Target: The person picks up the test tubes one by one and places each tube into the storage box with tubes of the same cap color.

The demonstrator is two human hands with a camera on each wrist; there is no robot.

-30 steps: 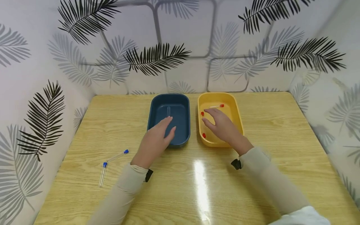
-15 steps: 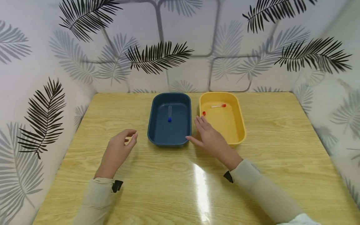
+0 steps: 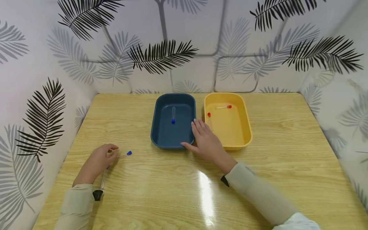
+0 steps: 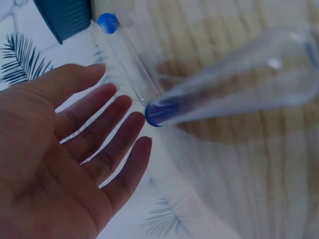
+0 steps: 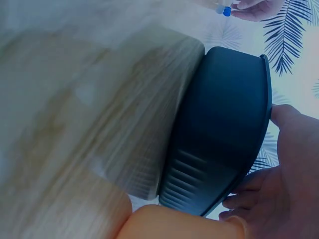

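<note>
My left hand (image 3: pixel 96 163) hovers over the table's left side, fingers loosely bent and holding nothing. By its fingertips lies a clear test tube with a blue cap (image 3: pixel 129 153), partly hidden by the hand. A second blue-capped test tube (image 3: pixel 104 179) lies nearer the wrist; in the left wrist view this tube (image 4: pixel 244 77) looms large. My right hand (image 3: pixel 208 143) rests at the near right corner of the dark blue bin (image 3: pixel 153 137). In the right wrist view its thumb (image 5: pixel 285 113) touches the rim. One blue-capped test tube (image 3: pixel 173 115) lies inside that bin.
Close to the right of the blue bin stands a yellow bin (image 3: pixel 248 131). Red-capped test tubes (image 3: pixel 223 107) lie in it, and my right hand hides part of its near left side. A leaf-patterned wall (image 3: pixel 143 28) rises behind the wooden table (image 3: pixel 276 159).
My left hand has moved from over the blue bin to the blue-capped tubes at left, leaving a tube in the bin. My right hand has shifted left from the yellow bin to the blue bin's rim.
</note>
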